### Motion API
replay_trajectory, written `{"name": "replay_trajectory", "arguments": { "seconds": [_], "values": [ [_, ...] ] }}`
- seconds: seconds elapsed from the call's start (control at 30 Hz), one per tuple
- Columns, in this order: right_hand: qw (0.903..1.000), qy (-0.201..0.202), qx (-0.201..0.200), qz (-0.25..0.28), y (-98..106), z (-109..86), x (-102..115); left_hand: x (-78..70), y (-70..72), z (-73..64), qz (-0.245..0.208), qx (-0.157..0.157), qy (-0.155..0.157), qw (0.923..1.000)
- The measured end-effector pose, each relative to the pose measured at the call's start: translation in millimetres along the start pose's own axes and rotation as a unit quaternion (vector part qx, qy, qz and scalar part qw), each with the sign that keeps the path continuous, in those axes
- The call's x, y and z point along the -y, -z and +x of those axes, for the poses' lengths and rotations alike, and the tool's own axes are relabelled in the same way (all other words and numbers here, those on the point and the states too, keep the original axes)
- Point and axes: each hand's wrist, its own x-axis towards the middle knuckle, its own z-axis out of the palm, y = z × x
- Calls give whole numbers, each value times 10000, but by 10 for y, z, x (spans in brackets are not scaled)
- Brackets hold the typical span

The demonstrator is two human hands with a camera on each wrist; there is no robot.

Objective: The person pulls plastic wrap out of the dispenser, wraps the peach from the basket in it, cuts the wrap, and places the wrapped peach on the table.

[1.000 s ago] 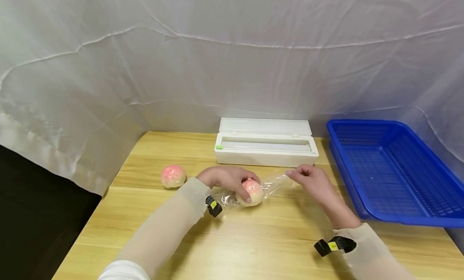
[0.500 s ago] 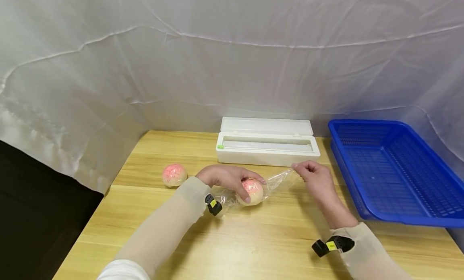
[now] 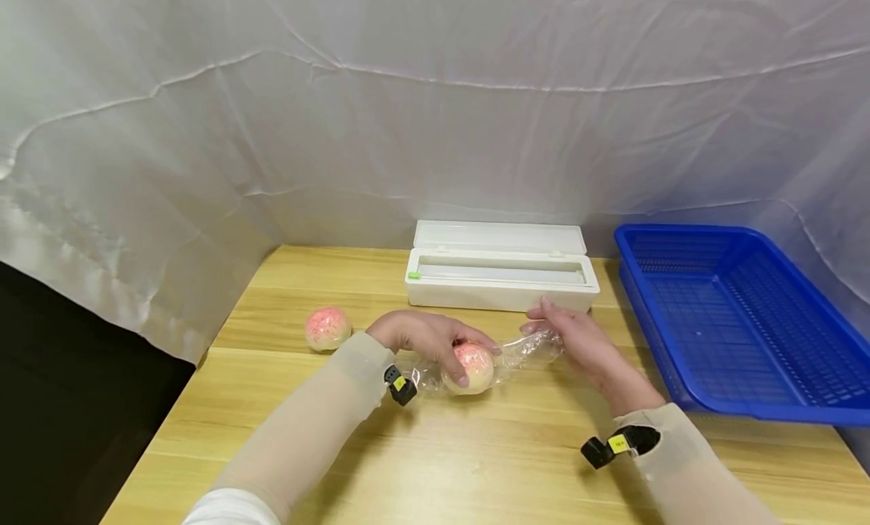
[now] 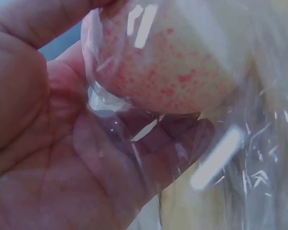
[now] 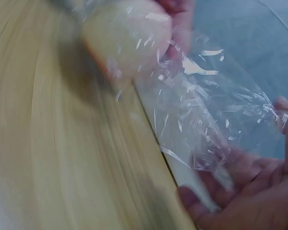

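Observation:
My left hand (image 3: pixel 435 340) grips a round cream-and-pink peach (image 3: pixel 473 368) through clear plastic wrap (image 4: pixel 221 158), thumb on the near side and fingers over its far side. Wrap covers the peach and trails out to both sides. To the right, my right hand (image 3: pixel 578 340) is at the loose end of the wrap. In the right wrist view, its thumb and fingers stand apart, with crinkled wrap (image 5: pixel 197 115) stretched across and touching them. A second pink-speckled peach (image 3: pixel 328 328), shiny on its surface, sits on the table left of my left hand.
A long white wrap dispenser (image 3: pixel 503 291) with its lid raised and a green tab at its left end stands behind the hands. At the right is a blue plastic basket (image 3: pixel 689 396). A pale curtain (image 3: pixel 435 147) hangs behind the wooden table (image 3: pixel 435 464).
My right hand first drew the pinched wrap end outward, then moved back left toward the peach and loosened its fingers. The wrap now hangs slacker. My left hand stays on the peach.

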Motion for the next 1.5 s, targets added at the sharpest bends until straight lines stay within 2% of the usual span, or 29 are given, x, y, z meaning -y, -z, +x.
{"name": "replay_trajectory", "arguments": {
  "seconds": [0.07,0.13,0.2,0.27,0.33,0.4,0.47,0.53,0.6,0.7,0.87,0.97,1.03,1.17,1.23,1.3,1.4,1.5],
  "values": [
    [9964,81,-57,845,13,8,-17,15,9,-11,44,14,-13,10000],
    [9872,265,-226,1557,36,-2,-21,37,22,-26,72,-17,15,10000],
    [9835,520,-285,1709,65,-23,-14,62,35,-41,7,-47,45,10000],
    [9897,789,-138,1184,84,-51,-7,82,48,-54,-93,-73,61,9999],
    [9939,1028,160,355,86,-79,-8,90,56,-64,-173,-77,63,9998],
    [9913,1162,468,-395,63,-96,-12,93,61,-69,-217,-67,21,9997],
    [9890,1131,548,-779,26,-95,-22,90,63,-70,-228,-51,-10,9997],
    [9906,1001,286,-889,-12,-76,-23,84,60,-73,-121,-91,3,9999],
    [9932,886,-187,-730,-42,-51,-12,77,52,-75,-28,-145,64,9999],
    [9919,823,-846,-464,-60,-15,17,76,35,-76,74,-215,110,9997],
    [9878,844,-1282,266,-41,-3,60,109,23,-82,22,-242,-3,9997],
    [9815,1090,-1447,626,10,-62,72,151,45,-119,-8,-345,-51,9994],
    [9807,1334,-1330,528,47,-126,67,184,69,-152,-33,-441,-56,9990],
    [9803,1822,-592,-481,78,-230,24,227,119,-211,-368,-504,-42,9980],
    [9739,2064,-201,-927,55,-235,-6,230,135,-229,-564,-465,-38,9973],
    [9689,2205,22,-1124,21,-213,-37,232,143,-229,-617,-438,-67,9971],
    [9723,2185,149,-820,-2,-176,-77,232,138,-214,-483,-388,-119,9980],
    [9788,2027,213,-183,44,-150,-118,242,127,-210,-475,-347,-184,9981]
  ]
}}
